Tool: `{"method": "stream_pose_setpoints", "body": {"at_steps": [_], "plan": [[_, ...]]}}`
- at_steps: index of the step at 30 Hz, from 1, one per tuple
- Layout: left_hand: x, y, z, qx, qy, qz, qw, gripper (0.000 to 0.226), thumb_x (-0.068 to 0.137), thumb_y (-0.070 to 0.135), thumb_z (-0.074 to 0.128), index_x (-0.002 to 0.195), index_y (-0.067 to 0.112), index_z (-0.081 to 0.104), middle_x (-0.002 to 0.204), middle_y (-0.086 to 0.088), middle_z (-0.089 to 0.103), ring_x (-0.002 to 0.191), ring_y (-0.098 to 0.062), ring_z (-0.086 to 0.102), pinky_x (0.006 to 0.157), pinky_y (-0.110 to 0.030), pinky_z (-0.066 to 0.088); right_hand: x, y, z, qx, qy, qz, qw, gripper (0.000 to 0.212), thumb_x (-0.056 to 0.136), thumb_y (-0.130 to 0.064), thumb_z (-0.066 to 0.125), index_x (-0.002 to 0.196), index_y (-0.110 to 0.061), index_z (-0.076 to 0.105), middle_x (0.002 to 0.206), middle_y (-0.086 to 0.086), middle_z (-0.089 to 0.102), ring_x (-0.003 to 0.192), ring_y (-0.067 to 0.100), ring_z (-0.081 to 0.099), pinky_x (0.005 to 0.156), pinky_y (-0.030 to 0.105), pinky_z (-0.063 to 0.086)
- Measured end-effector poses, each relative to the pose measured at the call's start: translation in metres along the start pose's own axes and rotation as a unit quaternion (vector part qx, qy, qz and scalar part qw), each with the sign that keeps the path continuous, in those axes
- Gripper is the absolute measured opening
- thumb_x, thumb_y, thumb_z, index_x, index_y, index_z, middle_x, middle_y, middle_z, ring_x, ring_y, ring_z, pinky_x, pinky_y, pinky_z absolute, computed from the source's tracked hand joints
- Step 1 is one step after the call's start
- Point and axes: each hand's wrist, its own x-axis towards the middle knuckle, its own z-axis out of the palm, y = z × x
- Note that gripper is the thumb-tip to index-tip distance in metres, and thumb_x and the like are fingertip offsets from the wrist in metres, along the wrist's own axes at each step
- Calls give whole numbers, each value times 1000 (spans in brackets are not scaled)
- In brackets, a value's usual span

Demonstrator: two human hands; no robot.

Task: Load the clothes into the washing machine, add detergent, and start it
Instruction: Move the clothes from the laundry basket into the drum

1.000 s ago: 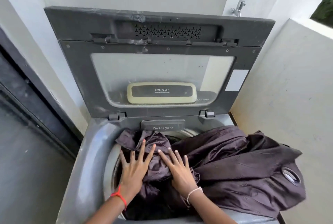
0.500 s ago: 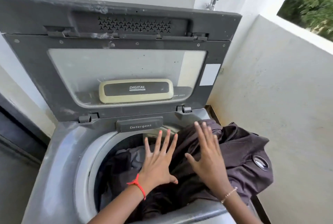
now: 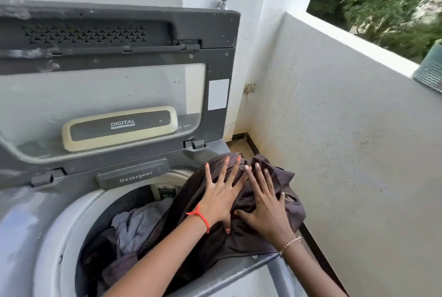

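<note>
Head view: left hand (image 3: 221, 201) and right hand (image 3: 265, 210), fingers spread flat, are pressing dark clothes (image 3: 239, 244) on the washing machine (image 3: 55, 237) rim.

Home balcony: washing machine (image 3: 47, 213), parapet (image 3: 346, 41).

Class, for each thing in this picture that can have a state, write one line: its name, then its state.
Lid: open, standing upright.
Detergent drawer: looks closed.
Drum: partly filled with clothes.
Dark cloth: bunched over the right rim, partly inside.
Left hand: fingers spread, flat on the dark cloth.
Right hand: fingers spread, flat on the dark cloth.
</note>
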Motion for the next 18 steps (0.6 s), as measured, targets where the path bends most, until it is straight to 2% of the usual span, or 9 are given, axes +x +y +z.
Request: {"method": "stream_pose_setpoints", "body": {"at_steps": [3, 5, 7, 9, 12, 14, 16, 18], "plan": [[4, 1, 1, -38, -44, -6, 998, 140, 59, 29, 82, 137, 22, -34, 142, -9, -43, 130, -33, -39, 97, -71, -13, 6, -1, 6, 82, -9, -43, 996, 98, 76, -28, 62, 142, -41, -10, 152, -15, -18, 139, 6, -20, 117, 48, 13], [3, 1, 3, -56, -43, -8, 997, 124, 67, 14, 72, 140, 21, -29, 149, -9, -34, 133, -32, -35, 104, -68, -8, 9, -2, 10, 122, -6, -64, 990, 93, 78, -12, 58, 145, -27, -6, 149, -14, -13, 139, 3, -14, 117, 35, 15], [2, 0, 7, -67, -25, -3, 997, 112, 74, 6, 61, 135, 20, -32, 152, -8, -28, 133, -28, -35, 111, -62, -4, 11, -4, 13, 139, 14, -71, 988, 88, 79, -1, 53, 146, -19, 0, 149, -12, -8, 139, 3, -6, 115, 32, 22], [0, -2, 11, -92, 4, 6, 996, 102, 78, 2, 53, 130, 19, -33, 150, -5, -31, 132, -24, -34, 116, -52, -3, 12, -8, 15, 143, 29, -78, 986, 83, 79, 7, 44, 146, -16, 2, 152, -8, -2, 141, 8, 1, 113, 33, 27], [-4, -5, 19, -176, 66, 23, 982, 88, 82, -8, 40, 133, 18, -28, 145, 0, -32, 138, -16, -25, 119, -35, -1, 12, -15, 18, 122, 46, -100, 986, 73, 77, 1, 21, 146, -14, 3, 155, 6, 13, 143, 19, 11, 114, 33, 27], [-11, -12, 21, -228, 121, 18, 966, 81, 84, -13, 32, 136, 17, -23, 147, 2, -26, 141, -10, -17, 118, -24, -2, 11, -24, 20, 120, 65, -118, 984, 71, 74, -12, 8, 144, -14, 4, 153, 8, 20, 140, 18, 10, 111, 22, 21], [-20, -24, 21, -253, 152, -9, 956, 84, 82, -17, 31, 137, 18, -21, 150, 4, -22, 141, -7, -14, 113, -14, -6, 10, -37, 20, 142, 72, -140, 977, 72, 71, -19, 7, 143, -14, 6, 151, 4, 19, 137, 18, 9, 108, 13, 14], [-33, -38, 22, -249, 172, -38, 952, 92, 76, -19, 35, 138, 17, -22, 150, 5, -24, 142, -9, -14, 114, -16, -5, 8, -54, 20, 161, 65, -163, 971, 74, 70, -19, 10, 144, -11, 10, 148, -1, 14, 138, 20, 14, 108, 7, 8]]}}
